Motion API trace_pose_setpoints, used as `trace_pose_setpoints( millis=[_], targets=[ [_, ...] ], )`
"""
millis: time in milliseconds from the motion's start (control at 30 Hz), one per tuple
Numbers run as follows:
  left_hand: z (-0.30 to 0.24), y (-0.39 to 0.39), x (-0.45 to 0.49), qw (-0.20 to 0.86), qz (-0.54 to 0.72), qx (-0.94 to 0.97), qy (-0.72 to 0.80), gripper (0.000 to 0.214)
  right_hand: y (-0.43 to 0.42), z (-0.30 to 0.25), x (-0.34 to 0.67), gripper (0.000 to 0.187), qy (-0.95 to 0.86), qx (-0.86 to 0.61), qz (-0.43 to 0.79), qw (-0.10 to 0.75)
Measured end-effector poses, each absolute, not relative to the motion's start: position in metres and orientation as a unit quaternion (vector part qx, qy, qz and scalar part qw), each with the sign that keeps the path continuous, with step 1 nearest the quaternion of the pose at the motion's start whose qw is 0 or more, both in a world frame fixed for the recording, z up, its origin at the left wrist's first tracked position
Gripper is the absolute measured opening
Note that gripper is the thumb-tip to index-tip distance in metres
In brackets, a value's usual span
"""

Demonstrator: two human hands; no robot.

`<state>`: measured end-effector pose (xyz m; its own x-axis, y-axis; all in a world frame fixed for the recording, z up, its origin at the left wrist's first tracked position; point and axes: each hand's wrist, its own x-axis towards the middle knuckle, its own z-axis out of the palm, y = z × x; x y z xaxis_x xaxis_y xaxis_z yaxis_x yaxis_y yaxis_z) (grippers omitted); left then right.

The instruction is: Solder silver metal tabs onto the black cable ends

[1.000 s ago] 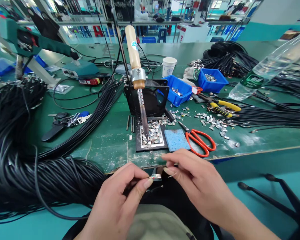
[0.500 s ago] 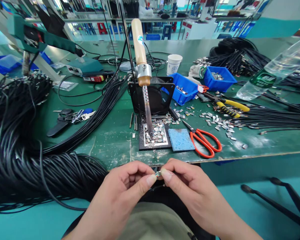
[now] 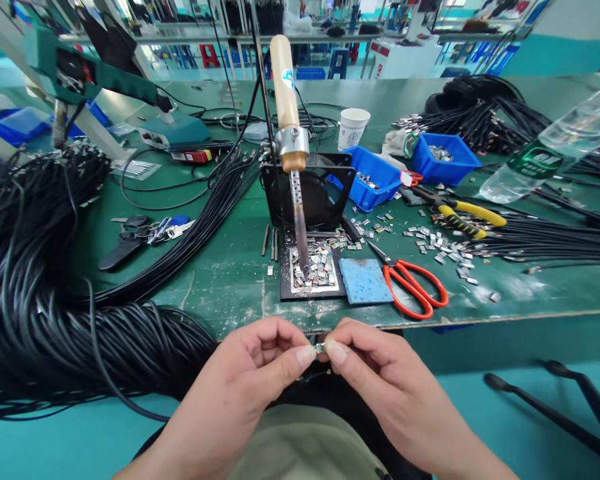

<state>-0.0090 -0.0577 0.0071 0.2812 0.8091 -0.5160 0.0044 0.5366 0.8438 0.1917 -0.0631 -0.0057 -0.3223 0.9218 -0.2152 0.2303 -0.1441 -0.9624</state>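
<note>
My left hand [image 3: 240, 393] and my right hand [image 3: 380, 380] meet just below the table's front edge, over my lap. Both pinch a small metal connector shell [image 3: 319, 347] between thumb and forefinger; a thin black cable end runs from it down under my left hand. Straight ahead a soldering iron [image 3: 293, 153] with a wooden handle stands tip-down in a holder, over a black tray [image 3: 285, 283] of small metal shells. A blue sponge [image 3: 364, 281] and red-handled scissors [image 3: 413, 283] lie right of the tray.
A big coil of black cables [image 3: 45, 293] fills the left side. Two blue bins [image 3: 375, 179] of metal parts, a paper cup [image 3: 353, 128], yellow-handled pliers [image 3: 467, 217], a plastic bottle [image 3: 545, 157] and more cable bundles [image 3: 480, 113] lie on the green table [image 3: 220, 280]. Keys [image 3: 155, 230] rest at left.
My right hand has closed in on the left, and both now pinch the metal shell together. The view has tilted slightly downward.
</note>
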Motion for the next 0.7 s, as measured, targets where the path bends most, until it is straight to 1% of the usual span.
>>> trace_pose_setpoints(
  millis=[500, 700],
  targets=[
    [0.0028, -0.0577, -0.0046, 0.696, 0.334, 0.371, 0.516, 0.018, -0.0614, -0.0047, 0.1901, 0.031, -0.571, -0.495, 0.577, 0.309],
    [0.0005, -0.0564, -0.0028, 0.694, 0.354, 0.361, 0.512, 0.019, -0.062, -0.0049, 0.189, 0.032, -0.57, -0.493, 0.581, 0.307]
  ],
)
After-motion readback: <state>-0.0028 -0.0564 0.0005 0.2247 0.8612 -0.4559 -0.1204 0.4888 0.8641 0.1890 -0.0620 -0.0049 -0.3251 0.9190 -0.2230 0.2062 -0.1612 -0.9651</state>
